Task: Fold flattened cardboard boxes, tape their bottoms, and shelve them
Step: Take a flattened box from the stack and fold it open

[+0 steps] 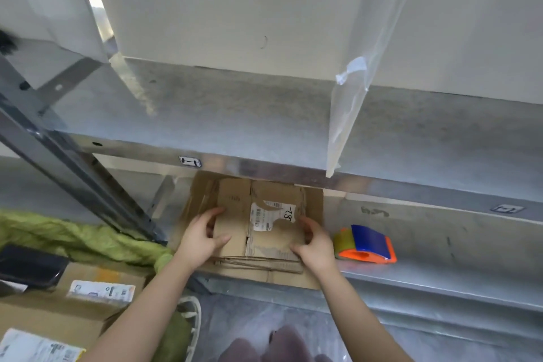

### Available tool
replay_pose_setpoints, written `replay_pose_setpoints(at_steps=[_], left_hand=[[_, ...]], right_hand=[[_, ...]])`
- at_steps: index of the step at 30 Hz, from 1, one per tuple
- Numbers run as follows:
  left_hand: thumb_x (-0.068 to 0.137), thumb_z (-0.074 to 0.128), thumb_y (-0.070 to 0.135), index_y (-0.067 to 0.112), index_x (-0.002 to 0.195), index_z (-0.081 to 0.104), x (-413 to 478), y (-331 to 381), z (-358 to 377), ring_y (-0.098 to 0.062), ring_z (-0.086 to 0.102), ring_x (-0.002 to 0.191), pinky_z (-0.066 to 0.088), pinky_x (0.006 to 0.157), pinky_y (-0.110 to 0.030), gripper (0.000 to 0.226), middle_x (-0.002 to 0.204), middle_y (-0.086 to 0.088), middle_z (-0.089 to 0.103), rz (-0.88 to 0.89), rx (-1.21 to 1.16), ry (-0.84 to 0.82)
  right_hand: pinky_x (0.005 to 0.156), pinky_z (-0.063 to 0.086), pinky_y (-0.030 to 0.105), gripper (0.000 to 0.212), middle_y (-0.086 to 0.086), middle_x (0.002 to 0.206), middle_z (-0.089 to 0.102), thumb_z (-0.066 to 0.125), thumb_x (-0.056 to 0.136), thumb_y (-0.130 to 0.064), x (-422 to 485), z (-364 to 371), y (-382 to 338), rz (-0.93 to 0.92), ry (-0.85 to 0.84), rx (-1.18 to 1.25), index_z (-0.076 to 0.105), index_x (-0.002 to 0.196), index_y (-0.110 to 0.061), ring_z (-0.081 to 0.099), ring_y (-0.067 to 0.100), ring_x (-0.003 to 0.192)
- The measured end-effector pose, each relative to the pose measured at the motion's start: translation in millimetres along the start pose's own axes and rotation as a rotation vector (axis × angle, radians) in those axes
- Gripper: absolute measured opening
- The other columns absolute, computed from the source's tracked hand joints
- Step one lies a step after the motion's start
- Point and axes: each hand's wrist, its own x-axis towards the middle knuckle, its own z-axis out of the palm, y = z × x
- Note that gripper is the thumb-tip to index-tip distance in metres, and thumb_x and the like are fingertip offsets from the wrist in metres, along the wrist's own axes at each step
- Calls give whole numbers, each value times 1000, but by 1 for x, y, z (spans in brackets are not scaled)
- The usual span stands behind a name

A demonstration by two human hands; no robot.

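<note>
A stack of flattened cardboard boxes (235,206) lies on the lower metal shelf (440,267), under the upper shelf's front edge. The top box (232,244) carries a torn white shipping label (271,214) with black handwriting. My left hand (201,236) grips the top box's left edge, thumb on top. My right hand (316,244) grips its right edge, fingers curled around the side. An orange and blue tape dispenser (367,245) stands on the same shelf just right of my right hand.
The upper shelf (205,114) holds large white boxes (235,9) and a hanging clear plastic sheet (349,103). A slanted steel upright (73,161) crosses at left. Left of me lie a green cloth (82,238), a labelled cardboard box (58,308) and a dark tray (29,267).
</note>
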Motion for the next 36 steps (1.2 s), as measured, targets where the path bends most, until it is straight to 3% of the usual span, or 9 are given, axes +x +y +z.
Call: replay_pose_setpoints(at_steps=[5, 9, 12, 13, 17, 20, 25, 32, 36], left_hand=[[78, 79, 22, 37, 133, 48, -12, 20, -2, -10, 55, 93, 45, 71, -19, 65, 122, 1, 48, 43, -109, 0], [76, 80, 20, 47, 127, 48, -25, 43, 11, -12, 54, 96, 46, 76, -20, 66, 122, 3, 50, 91, -196, -41], [77, 79, 20, 47, 129, 46, -34, 63, 35, -11, 54, 100, 47, 82, -21, 67, 125, 6, 48, 134, -195, -85], [76, 80, 20, 47, 129, 46, -37, 70, 44, -12, 54, 100, 48, 84, -22, 68, 126, 5, 47, 148, -192, -100], [76, 80, 18, 44, 132, 46, -52, 101, 89, -12, 51, 99, 44, 82, -18, 70, 121, 4, 46, 203, -162, -122], [76, 80, 17, 42, 133, 47, -65, 129, 128, -10, 50, 97, 40, 80, -13, 71, 119, 4, 46, 223, -164, -121], [76, 80, 21, 43, 133, 45, -99, 170, 204, -6, 49, 93, 44, 84, -20, 70, 116, 12, 45, 219, -177, -104], [77, 80, 18, 41, 139, 40, -135, 225, 288, -9, 56, 95, 49, 74, -19, 77, 131, 6, 43, 186, -199, -105], [78, 79, 15, 42, 141, 34, -136, 249, 321, -11, 57, 104, 54, 82, -27, 82, 137, 3, 41, 177, -218, -162]], right_hand=[[94, 42, 21, 76, -5, 128, 57, 77, 67, -5, -10, -24, -1, -78, 25, 5, 52, 134, -28, 52, 11, 116], [85, 46, 19, 78, -5, 113, 51, 80, 66, -4, -30, -55, 7, -97, 117, -17, 51, 133, -34, 53, 5, 95], [81, 41, 6, 81, -1, 114, 48, 79, 65, 1, -43, -81, 25, -102, 188, -18, 51, 135, -28, 52, 1, 92], [81, 44, 8, 82, 1, 116, 48, 80, 64, 1, -47, -91, 34, -90, 196, -15, 51, 135, -27, 54, 2, 91], [87, 55, 42, 85, 6, 120, 48, 81, 61, 0, -58, -131, 71, -65, 211, 32, 50, 132, -34, 60, 11, 87], [91, 54, 43, 84, 3, 116, 46, 81, 63, 1, -65, -173, 97, -73, 216, 34, 50, 133, -36, 59, 12, 89], [82, 57, 46, 83, 3, 119, 45, 79, 65, 2, -72, -251, 141, -85, 184, 26, 51, 135, -32, 58, 7, 88], [82, 58, 45, 83, 3, 122, 43, 79, 66, 2, -85, -344, 188, -80, 152, 23, 50, 135, -33, 57, 10, 90], [80, 58, 47, 85, 3, 119, 44, 79, 66, 1, -86, -372, 209, -62, 175, 40, 45, 138, -30, 58, 13, 90]])
